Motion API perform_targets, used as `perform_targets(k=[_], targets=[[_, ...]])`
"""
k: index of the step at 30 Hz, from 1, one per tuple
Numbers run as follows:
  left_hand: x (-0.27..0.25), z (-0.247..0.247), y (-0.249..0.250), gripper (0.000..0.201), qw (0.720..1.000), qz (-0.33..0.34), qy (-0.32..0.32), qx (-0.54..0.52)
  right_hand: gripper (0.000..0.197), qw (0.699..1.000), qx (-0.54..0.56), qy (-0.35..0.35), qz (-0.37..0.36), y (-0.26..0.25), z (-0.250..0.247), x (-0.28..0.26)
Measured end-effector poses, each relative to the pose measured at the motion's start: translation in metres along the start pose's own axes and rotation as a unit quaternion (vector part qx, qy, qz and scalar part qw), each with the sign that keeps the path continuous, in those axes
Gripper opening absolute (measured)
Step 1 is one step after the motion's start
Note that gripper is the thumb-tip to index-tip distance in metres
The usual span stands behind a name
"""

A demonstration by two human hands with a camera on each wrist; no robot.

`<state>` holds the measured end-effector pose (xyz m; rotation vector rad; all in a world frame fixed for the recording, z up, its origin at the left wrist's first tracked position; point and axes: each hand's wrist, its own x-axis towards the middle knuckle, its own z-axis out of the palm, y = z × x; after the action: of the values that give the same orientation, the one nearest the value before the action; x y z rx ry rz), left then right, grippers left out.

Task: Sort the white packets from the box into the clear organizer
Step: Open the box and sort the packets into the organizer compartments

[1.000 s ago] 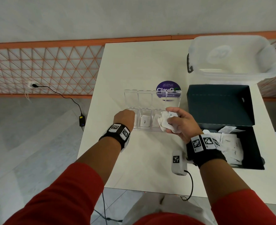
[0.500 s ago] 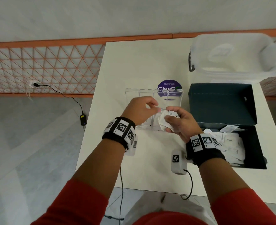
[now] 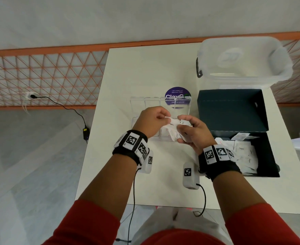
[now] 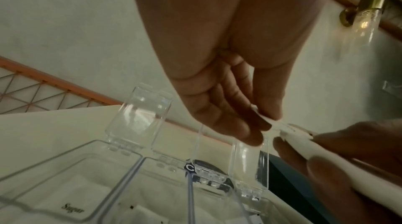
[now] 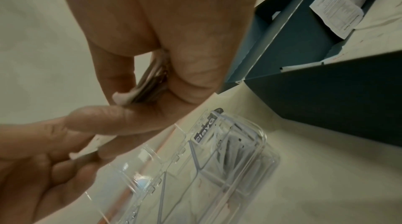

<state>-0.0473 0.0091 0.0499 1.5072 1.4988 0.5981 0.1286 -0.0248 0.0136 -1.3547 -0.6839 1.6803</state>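
The clear organizer [image 3: 145,105] stands mid-table with its lids up; a packet marked Sugar [image 4: 71,208] lies in one compartment. Above its right end my right hand [image 3: 181,124] grips a bundle of white packets [image 3: 175,134], which shows as a thin stack [image 5: 139,93] between thumb and fingers. My left hand [image 3: 167,117] pinches the end of one packet [image 3: 171,122] of that bundle, thumb against fingertips [image 4: 256,135]. The dark teal box [image 3: 234,112] lies open to the right, with several more white packets [image 3: 241,152] in its near half.
A translucent plastic tub [image 3: 243,62] stands at the back right behind the box. A round purple sticker [image 3: 177,94] lies behind the organizer. A small white tagged device [image 3: 190,175] with a cable sits near the table's front edge. Orange lattice railing [image 3: 48,76] runs at the left.
My left hand left the organizer's left end, moved right to the bundle and now pinches a packet there. The right hand stayed over the organizer's right end, still holding the bundle.
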Motion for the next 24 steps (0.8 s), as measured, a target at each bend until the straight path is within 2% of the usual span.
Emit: perform_targets(k=[3,8,12,18,21,24], targets=[[0.001,0.0,0.002,0.01,1.0,0.0,0.0,0.007,0.025,1.0,0.004,0.018,-0.014,-0.001,-0.003,0.0],[0.001,-0.002,0.006,0.014,0.998,0.007,-0.059,0.037,0.026,0.998,-0.012,0.043,-0.052,-0.004,-0.002,0.001],[0.0,-0.008,0.005,0.013,0.997,0.018,-0.058,0.046,0.024,0.997,-0.02,0.043,-0.062,-0.003,0.002,0.003],[0.002,-0.023,-0.003,0.049,0.999,0.02,-0.04,0.03,0.021,0.998,-0.014,0.034,-0.046,-0.003,0.003,0.007],[0.005,-0.027,-0.009,0.041,0.999,0.008,-0.01,0.05,0.022,0.998,-0.021,0.039,-0.039,-0.003,0.001,0.008],[0.009,-0.029,-0.019,0.027,0.992,0.006,0.012,0.123,0.023,0.998,-0.026,0.047,-0.035,-0.003,0.001,0.009]])
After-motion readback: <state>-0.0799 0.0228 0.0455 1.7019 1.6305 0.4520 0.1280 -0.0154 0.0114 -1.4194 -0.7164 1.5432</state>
